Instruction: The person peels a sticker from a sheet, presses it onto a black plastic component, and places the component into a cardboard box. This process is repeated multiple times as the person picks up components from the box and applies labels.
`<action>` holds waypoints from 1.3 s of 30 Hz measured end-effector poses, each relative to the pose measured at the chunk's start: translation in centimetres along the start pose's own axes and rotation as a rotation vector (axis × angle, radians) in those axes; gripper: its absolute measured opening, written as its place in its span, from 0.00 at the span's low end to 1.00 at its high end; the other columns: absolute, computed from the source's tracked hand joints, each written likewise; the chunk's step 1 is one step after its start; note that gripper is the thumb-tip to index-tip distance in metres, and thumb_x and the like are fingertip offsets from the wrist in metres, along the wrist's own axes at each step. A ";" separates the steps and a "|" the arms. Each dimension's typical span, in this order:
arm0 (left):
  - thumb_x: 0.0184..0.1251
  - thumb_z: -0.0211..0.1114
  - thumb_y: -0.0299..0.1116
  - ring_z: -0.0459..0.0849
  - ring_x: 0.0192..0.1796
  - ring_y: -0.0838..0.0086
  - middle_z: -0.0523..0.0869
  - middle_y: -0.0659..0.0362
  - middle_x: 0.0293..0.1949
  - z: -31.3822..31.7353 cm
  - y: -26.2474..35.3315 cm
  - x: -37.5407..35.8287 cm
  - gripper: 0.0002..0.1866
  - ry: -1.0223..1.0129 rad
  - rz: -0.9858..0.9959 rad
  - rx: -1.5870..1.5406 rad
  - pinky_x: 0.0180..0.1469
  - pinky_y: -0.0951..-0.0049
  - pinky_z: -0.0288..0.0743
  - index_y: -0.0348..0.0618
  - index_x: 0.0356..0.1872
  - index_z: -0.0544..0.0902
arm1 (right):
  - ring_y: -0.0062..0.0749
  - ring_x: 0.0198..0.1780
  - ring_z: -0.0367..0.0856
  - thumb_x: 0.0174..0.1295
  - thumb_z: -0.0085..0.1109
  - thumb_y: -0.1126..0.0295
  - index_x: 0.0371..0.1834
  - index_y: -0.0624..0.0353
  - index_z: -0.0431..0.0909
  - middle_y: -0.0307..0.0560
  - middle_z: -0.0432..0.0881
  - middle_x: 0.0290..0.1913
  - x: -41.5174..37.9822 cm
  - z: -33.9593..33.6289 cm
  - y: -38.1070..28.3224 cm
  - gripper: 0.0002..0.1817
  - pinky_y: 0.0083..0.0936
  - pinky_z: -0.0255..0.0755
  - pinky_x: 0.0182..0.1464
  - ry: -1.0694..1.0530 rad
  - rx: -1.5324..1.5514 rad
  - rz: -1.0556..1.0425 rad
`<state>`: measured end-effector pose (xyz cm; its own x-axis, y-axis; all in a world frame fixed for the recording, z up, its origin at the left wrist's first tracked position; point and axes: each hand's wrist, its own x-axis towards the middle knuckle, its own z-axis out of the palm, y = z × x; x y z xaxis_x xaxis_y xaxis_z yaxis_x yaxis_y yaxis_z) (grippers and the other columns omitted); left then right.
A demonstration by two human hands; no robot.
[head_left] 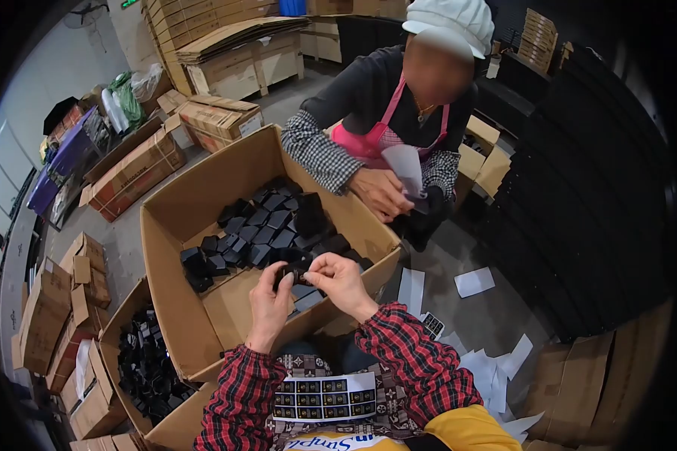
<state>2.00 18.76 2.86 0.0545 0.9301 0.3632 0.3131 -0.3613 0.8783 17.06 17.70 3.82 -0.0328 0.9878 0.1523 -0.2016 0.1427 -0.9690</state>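
Note:
Between my two hands, over the near part of a large open cardboard box (184, 331), is a small black piece (293, 272). My left hand (269, 304) grips its left side, and my right hand (344, 286) pinches it from the right with thumb and fingers. Many black pieces (263, 233) lie heaped inside the box. On my lap rests a white sheet (323, 398) bearing rows of dark square labels.
A co-worker (399, 128) across the box holds a pale sheet. A second box (150, 376) of small black parts stands at lower left. White papers (489, 376) and a label sheet (432, 325) lie on the floor at right. Cartons (135, 169) stand at left.

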 end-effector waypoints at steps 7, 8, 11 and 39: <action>0.58 0.58 0.28 0.73 0.26 0.82 0.78 0.59 0.23 0.3 0.3 -0.1 0.09 -0.013 -0.025 -0.015 0.28 0.80 0.67 0.38 0.39 0.76 | 0.10 0.24 0.67 0.54 0.56 0.76 0.25 0.61 0.69 0.31 0.72 0.21 -0.6 -0.2 0.2 0.05 0.08 0.59 0.24 -0.030 -0.071 0.079; 0.58 0.58 0.28 0.73 0.26 0.82 0.78 0.59 0.23 0.2 0.2 -0.2 0.09 -0.016 -0.031 -0.009 0.28 0.80 0.67 0.38 0.39 0.76 | 0.10 0.23 0.67 0.54 0.56 0.76 0.25 0.61 0.69 0.31 0.72 0.21 -0.7 -0.3 0.1 0.06 0.09 0.59 0.24 -0.036 -0.093 0.074; 0.58 0.57 0.28 0.74 0.25 0.81 0.79 0.58 0.24 0.4 -0.1 -0.1 0.09 -0.016 0.019 0.015 0.28 0.80 0.68 0.37 0.39 0.76 | 0.13 0.30 0.72 0.55 0.55 0.77 0.25 0.61 0.67 0.38 0.76 0.29 -1.3 -0.5 -1.3 0.06 0.11 0.65 0.31 -0.100 -0.281 0.150; 0.61 0.55 0.29 0.74 0.30 0.81 0.78 0.59 0.29 1.0 3.2 -2.5 0.11 0.029 0.027 0.051 0.32 0.82 0.69 0.37 0.44 0.73 | 0.29 0.45 0.72 0.54 0.51 0.79 0.49 0.66 0.67 0.48 0.68 0.46 -2.4 3.3 1.3 0.17 0.20 0.70 0.42 0.322 -0.318 -0.228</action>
<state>3.78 15.31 4.48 0.0359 0.9176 0.3959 0.3601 -0.3814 0.8514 13.62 15.29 2.88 0.2907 0.8913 0.3480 0.1416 0.3197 -0.9369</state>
